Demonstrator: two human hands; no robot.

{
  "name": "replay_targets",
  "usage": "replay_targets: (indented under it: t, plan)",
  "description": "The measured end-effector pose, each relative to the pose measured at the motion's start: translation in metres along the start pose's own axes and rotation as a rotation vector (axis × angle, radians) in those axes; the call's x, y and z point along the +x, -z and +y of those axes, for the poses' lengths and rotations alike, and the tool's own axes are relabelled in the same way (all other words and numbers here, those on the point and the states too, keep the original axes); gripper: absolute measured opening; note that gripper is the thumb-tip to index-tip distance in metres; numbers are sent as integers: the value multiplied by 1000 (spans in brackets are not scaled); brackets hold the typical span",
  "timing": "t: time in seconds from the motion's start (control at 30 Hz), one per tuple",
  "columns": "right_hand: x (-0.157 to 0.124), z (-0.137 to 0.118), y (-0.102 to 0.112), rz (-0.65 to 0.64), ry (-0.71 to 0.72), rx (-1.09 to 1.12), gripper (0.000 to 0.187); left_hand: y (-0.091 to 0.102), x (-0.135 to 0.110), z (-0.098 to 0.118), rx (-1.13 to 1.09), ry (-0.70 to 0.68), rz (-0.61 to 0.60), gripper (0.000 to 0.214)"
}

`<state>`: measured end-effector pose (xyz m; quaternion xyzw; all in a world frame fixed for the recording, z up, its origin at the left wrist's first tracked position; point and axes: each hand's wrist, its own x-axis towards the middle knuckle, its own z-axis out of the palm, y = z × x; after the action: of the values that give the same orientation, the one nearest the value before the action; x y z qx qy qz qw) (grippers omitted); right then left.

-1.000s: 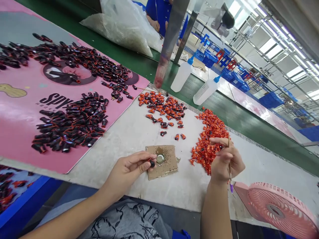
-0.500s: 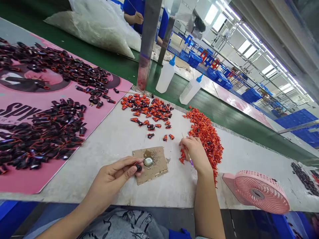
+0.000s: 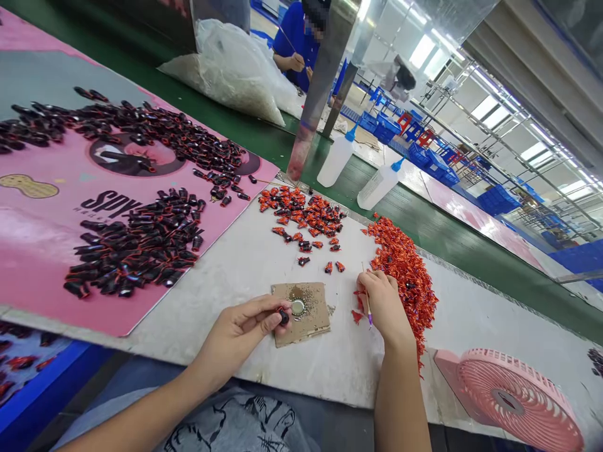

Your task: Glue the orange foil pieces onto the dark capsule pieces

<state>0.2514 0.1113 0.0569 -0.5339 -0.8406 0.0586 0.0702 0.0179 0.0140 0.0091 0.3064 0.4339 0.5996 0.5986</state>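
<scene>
My left hand [image 3: 235,336] is closed, pinching a small black plastic piece [image 3: 283,317] with a bit of red on it, beside a cardboard square [image 3: 308,336]. On the cardboard sits a small round metal cap [image 3: 298,307] with whitish contents, surrounded by dark speckles. My right hand [image 3: 389,311] is closed around a thin stick with a purple end [image 3: 370,320]. Its fingertips are at the left edge of a heap of small red pieces [image 3: 409,276], where a few loose ones lie. Whether those fingers also grip a red piece, I cannot tell.
Assembled red-and-black pieces [image 3: 306,212] lie behind the cardboard. Many black pieces [image 3: 151,242] cover a pink mat [image 3: 38,263] at left. Two white bottles [image 3: 336,160] with blue tips, a plastic bag [image 3: 235,75] and a metal post stand behind. A pink fan [image 3: 518,392] is at right; a person sits opposite.
My view has turned left, so the table's contents appear shifted right. My left hand still holds the black piece by the cardboard. My right hand stays at the red heap's edge with the stick.
</scene>
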Motion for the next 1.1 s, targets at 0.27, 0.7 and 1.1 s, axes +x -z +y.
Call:
replay_targets:
  t: [0.27, 0.7, 1.1]
  plan:
    - [4, -18, -4, 162, 51, 191, 8, 1, -7, 1, -108, 0, -67, 28]
    - [-21, -98, -21, 277, 315, 1046, 31, -25, -2, 21, -327, -92, 0, 25]
    - [-24, -89, -20, 468, 199, 1133, 19, -36, 5, 15, -204, -193, -8, 17]
